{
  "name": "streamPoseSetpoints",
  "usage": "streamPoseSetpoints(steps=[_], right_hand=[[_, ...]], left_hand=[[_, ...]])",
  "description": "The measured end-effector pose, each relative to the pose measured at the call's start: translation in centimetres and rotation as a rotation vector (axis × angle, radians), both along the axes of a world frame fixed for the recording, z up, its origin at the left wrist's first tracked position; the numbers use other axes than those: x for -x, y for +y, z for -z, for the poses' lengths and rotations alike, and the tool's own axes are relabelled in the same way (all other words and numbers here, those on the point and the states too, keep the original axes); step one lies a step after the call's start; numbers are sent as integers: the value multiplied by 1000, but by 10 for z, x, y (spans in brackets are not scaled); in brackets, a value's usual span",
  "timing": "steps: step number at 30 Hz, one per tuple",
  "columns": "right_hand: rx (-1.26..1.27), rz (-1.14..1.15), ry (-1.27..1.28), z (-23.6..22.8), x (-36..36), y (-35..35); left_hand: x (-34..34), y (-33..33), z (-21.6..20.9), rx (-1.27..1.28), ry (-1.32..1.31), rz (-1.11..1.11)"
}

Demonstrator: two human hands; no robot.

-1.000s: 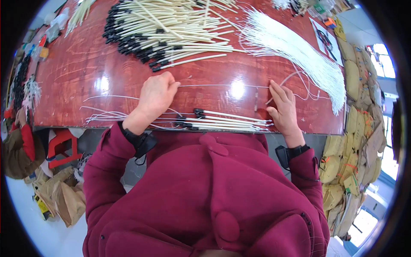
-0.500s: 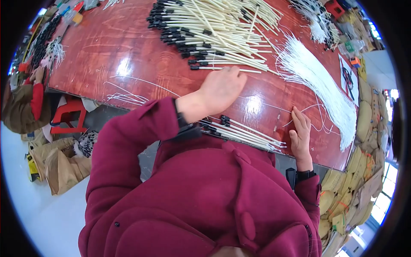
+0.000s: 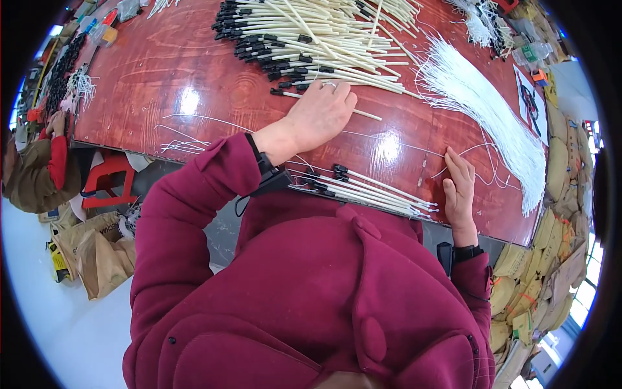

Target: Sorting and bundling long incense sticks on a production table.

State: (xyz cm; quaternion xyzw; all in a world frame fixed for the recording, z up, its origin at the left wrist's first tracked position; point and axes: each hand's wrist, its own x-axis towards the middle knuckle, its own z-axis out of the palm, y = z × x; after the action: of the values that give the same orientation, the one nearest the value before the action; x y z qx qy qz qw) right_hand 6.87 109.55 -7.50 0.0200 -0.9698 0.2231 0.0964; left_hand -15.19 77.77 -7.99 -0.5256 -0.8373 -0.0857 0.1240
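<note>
In the head view, the left hand [image 3: 317, 117] is lying over 1 loose cream stick [image 3: 367, 115], its fingers bending together; their tips are hiding, so whether they are pinching it I cannot tell. The stick is slanting just in front of the big stick pile [image 3: 324, 39], its black end showing left of the hand. The right hand [image 3: 461, 188] is resting by the table's near edge, fingers stretching side by side, thumb standing apart, the fingertips meeting a thin white strand [image 3: 372, 137]. A smaller group of sticks [image 3: 382, 188] is lying between the 2 hands and the coat [image 3: 291, 272]. Beyond the right hand, a white strand bundle [image 3: 486, 117] is spreading across the table [image 3: 142, 91], with a clear bottle [image 3: 534, 52] standing farther off. Sacks [image 3: 531, 253] are piling up at the right; at the left, a co-worker [image 3: 48, 165] is sitting near a red stool [image 3: 103, 181].
</note>
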Motion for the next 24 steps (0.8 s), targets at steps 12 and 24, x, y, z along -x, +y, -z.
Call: streamPoseSetpoints(steps=[12,24], right_hand=[[26,21,-15,0,-2,-3],[13,46,-47,-5,-1,-10]], left_hand=[[-6,-70,-36,-194,-391,-58],[-31,-144,-24,-181,-534,-288]])
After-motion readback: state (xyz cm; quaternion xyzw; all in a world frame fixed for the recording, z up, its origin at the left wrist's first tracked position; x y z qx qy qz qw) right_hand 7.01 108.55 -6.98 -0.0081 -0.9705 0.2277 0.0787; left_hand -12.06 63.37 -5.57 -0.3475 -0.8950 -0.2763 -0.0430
